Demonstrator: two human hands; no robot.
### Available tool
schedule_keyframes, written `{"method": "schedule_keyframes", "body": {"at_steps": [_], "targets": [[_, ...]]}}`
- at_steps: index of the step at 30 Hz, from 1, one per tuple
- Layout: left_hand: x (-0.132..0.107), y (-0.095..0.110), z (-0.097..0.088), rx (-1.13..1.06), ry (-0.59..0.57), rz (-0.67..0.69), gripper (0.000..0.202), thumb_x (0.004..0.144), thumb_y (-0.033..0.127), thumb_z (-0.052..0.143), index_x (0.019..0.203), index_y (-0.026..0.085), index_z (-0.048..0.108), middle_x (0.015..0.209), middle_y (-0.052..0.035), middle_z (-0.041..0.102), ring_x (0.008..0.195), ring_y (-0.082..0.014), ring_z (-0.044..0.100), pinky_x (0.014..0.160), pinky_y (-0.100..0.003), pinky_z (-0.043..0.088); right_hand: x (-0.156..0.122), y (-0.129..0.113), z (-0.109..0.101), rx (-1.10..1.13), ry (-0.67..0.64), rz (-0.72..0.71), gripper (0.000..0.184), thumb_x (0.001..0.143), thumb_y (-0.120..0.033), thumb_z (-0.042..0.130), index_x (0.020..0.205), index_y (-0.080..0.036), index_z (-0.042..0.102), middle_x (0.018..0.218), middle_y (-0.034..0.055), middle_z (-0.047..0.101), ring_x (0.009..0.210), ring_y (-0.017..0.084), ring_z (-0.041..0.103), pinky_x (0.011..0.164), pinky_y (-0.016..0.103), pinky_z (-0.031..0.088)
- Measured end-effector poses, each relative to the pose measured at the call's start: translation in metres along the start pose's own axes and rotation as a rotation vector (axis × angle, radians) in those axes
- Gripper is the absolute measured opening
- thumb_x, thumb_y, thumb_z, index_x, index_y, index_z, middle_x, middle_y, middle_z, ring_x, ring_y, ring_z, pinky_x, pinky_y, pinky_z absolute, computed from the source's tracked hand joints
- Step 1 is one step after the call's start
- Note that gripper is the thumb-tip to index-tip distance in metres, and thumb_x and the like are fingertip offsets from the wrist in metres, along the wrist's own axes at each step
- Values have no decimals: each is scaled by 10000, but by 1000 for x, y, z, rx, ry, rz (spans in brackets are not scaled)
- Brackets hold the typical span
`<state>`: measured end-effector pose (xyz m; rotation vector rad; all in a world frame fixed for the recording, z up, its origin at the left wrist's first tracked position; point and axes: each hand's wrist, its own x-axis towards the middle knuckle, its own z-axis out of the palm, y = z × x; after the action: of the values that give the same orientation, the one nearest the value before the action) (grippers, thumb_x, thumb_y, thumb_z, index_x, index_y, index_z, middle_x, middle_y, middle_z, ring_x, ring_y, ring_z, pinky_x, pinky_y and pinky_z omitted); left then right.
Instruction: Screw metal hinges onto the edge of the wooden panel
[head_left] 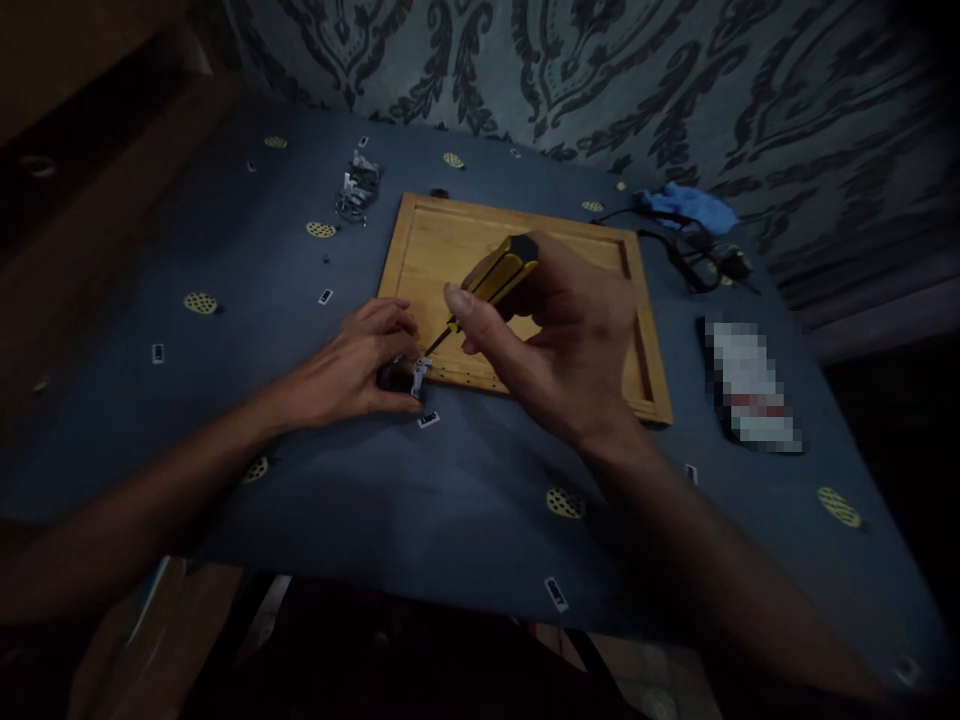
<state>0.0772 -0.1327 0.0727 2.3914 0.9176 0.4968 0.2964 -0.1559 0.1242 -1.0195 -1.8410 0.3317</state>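
Note:
My right hand [577,330] is closed around the yellow and black handle of a screwdriver [504,270], which tilts down to the left. Its tip reaches a small metal hinge [420,376] at the near left corner of a framed wooden panel [525,213]. From the left, my left hand [367,360] pinches that hinge between thumb and fingers at the panel's edge. Whether the tip sits in a screw is too small to tell. Small dark holes run along the panel's near edge.
Several metal hinges [358,190] lie in a pile at the back left. Black-framed glasses [686,262] and a crumpled blue cloth [694,208] lie at the back right. A pixelated pale packet [750,385] rests on the blue patterned tablecloth [420,520]. A patterned wall [562,70] stands behind.

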Motion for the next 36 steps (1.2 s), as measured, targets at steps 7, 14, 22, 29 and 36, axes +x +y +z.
{"method": "schedule_keyframes", "body": {"at_steps": [7, 14, 22, 29, 36], "targets": [[-1, 2, -2, 37, -8, 2, 428, 862, 490, 834, 1166, 201, 747, 1387, -138, 601, 1422, -380, 486, 1208, -573, 412, 0, 6, 3, -3, -84, 8, 417, 977, -621, 679, 772, -290, 529, 716, 7, 613, 632, 205, 596, 609, 397, 513], [-1, 2, -2, 22, -23, -15, 441, 861, 491, 832, 1171, 189, 748, 1401, -145, 598, 1441, -385, 466, 1222, -581, 402, -2, 10, 6, 21, -73, -30, 331, 1002, -499, 681, 786, -285, 549, 710, 0, 611, 635, 201, 590, 614, 389, 508], [-1, 4, -3, 42, -38, -31, 397, 871, 501, 816, 1085, 174, 747, 1396, -159, 588, 1456, -386, 454, 1224, -579, 403, 0, 13, 6, 63, -108, -25, 328, 961, -474, 750, 784, -280, 554, 713, -12, 565, 652, 189, 556, 658, 383, 542], [-1, 0, -1, 35, -5, 0, 398, 863, 541, 813, 1049, 195, 751, 1375, -140, 609, 1440, -387, 473, 1216, -597, 416, 2, 12, 2, 106, -182, 3, 414, 948, -600, 738, 806, -268, 536, 701, -27, 554, 626, 163, 540, 557, 310, 503], [-2, -3, 0, 39, -7, -6, 473, 854, 557, 822, 1154, 199, 753, 1415, -158, 597, 1499, -402, 435, 1221, -608, 419, 12, 10, -14, 236, -362, 42, 338, 963, -584, 734, 1063, -264, 695, 856, -11, 683, 674, 151, 645, 585, 287, 538]]}}
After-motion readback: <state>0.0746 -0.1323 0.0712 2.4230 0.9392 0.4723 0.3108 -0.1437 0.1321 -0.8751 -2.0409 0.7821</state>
